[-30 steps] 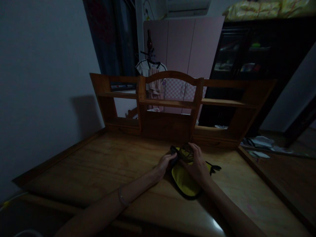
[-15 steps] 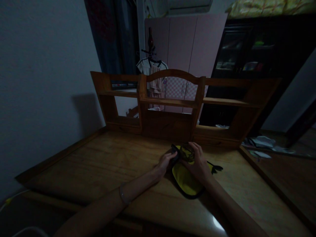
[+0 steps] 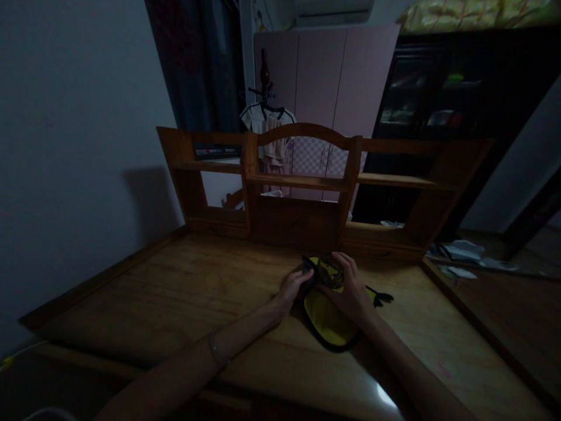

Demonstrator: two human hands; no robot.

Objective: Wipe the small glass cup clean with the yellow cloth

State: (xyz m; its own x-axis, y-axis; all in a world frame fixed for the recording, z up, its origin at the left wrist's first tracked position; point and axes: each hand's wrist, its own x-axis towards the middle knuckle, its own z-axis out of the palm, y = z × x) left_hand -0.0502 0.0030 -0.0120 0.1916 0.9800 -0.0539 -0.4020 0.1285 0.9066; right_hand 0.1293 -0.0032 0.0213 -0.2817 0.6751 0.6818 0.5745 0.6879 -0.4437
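On the desk, right of centre, lies an opened case (image 3: 326, 316) with a yellow inside and a black rim. Pinched between the thumb and fingers of my left hand (image 3: 294, 287) is the raised dark edge on the case's left side. My right hand (image 3: 353, 292) curves over the upper part of the case. Its fingers and thumb close round a dark, bundled thing (image 3: 329, 273), too dim to name, against the yellow lining. A black strap or tab (image 3: 383, 297) sticks out of the case beyond my right wrist.
The wooden desk (image 3: 210, 280) has a raised edge along its left and right sides. A wooden shelf unit (image 3: 302, 182) stands across its back. Papers or bags (image 3: 464, 251) lie beyond the right edge. Pink cupboards (image 3: 322, 82) and hanging clothes (image 3: 272, 131) are behind.
Both hands keep the same hold on the case and the dark bundle. The whole view has shifted slightly, with little visible movement of the hands.
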